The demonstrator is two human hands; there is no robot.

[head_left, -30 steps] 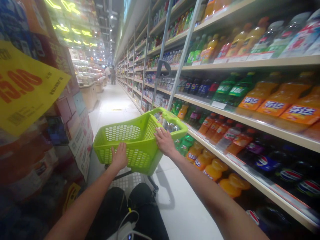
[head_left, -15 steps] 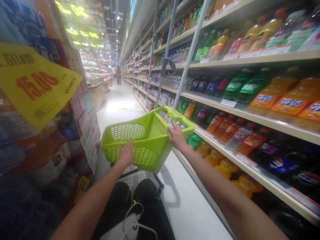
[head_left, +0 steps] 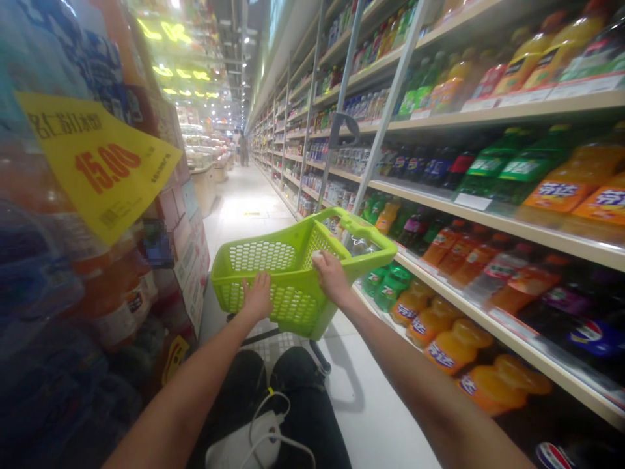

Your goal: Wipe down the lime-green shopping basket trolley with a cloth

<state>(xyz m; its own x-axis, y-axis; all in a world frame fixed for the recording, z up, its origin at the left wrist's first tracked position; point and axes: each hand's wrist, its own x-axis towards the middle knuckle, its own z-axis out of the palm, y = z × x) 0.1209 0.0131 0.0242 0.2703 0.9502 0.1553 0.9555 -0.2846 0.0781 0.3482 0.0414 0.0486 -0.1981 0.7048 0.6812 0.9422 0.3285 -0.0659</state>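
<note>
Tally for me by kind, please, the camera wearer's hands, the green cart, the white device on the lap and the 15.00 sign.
Hands (left hand, right hand): 2
Green cart: 1
White device: 1
15.00 sign: 1
Total: 5

Cart basket (head_left: 318,318): lime green all over — walls pierced in a honeycomb pattern
Price sign (head_left: 105,166): yellow, with red-orange numerals and dark lettering
Orange-drink bottles (head_left: 446,345): orange, labels lettered in white and blue-purple
Green bottles (head_left: 534,163): green, with brighter green labels — white lettering
Trousers (head_left: 312,410): black or very dark
Power bank (head_left: 244,446): white
Cable (head_left: 293,441): white
Floor (head_left: 385,397): pale white-grey
Neon lights (head_left: 163,30): yellow-green
Shelf edges (head_left: 517,234): pale beige
</note>
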